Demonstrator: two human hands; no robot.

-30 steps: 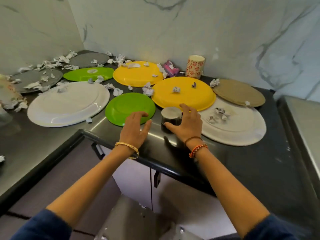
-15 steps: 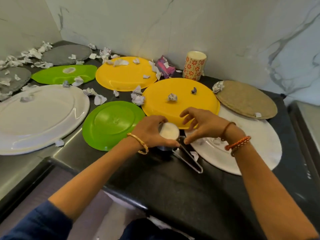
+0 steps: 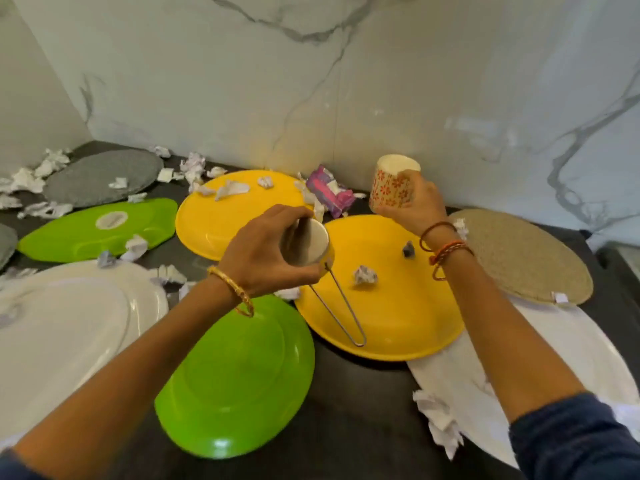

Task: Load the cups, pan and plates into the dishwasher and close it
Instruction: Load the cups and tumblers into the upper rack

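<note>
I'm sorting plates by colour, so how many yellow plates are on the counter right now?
2. One yellow plate lies toward the back near the wall, scattered with paper scraps. The other yellow plate lies nearer, right of centre, overlapping the white platter. None seems hidden.

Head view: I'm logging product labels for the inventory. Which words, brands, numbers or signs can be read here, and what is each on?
None can be read.
Purple packet by the wall: printed, but too blurred to read.
Oval sticker on the far green plate: too blurred to read.
Small white tag on the tan mat: too small to read.
Paper cup in the right hand: orange flower pattern only, no words.
</note>
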